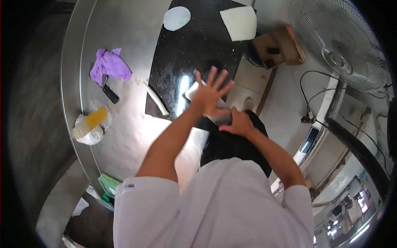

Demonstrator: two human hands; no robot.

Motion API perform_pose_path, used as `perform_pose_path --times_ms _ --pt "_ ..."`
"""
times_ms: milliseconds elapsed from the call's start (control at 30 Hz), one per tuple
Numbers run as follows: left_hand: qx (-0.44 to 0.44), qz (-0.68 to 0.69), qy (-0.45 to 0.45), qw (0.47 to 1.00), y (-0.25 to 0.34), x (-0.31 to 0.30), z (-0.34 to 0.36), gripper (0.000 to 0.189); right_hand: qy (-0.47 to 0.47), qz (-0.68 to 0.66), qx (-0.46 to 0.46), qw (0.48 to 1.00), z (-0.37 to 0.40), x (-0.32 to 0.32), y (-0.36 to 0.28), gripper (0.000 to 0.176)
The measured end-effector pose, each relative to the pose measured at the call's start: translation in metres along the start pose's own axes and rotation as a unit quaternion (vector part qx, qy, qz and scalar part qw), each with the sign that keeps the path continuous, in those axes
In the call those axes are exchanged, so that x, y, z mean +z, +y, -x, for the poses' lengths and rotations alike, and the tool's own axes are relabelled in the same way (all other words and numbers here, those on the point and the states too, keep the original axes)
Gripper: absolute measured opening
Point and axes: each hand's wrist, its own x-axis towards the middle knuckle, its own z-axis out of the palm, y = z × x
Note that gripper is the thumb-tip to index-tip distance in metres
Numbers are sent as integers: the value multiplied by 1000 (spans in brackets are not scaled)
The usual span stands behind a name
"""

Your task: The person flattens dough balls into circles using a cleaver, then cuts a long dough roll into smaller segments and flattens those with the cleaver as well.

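Observation:
My left hand is spread wide, palm down, over a broad flat metal blade, which looks like a cleaver. My right hand is closed at the near end of that blade; its handle is hidden in my fingers. Beneath lies a black board with a wet shine and white specks. Left of my hands, a curved white dough strip rests at the board's edge. Farther up the board are a thin white disc and a squarish white sheet.
On the steel table lie a purple cloth, a black-handled tool and a yellow-filled bottle on plastic wrap. A cardboard box and a large fan stand at the right. A phone rests lower down.

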Motion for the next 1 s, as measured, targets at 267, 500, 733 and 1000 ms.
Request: perform_pose_path --times_ms 267,500,733,1000 --pt "-68 -29 97 993 -8 -20 -56 110 -63 157 70 983 -44 -56 39 88" --pt "-43 10 35 998 7 12 -12 117 -68 74 26 995 -18 -18 30 90" --pt "-142 -60 103 983 -13 -16 -54 116 -89 110 -37 989 -69 -73 54 87" --pt "-104 -42 100 989 -7 2 -44 118 -99 109 -42 988 -54 -60 52 88"
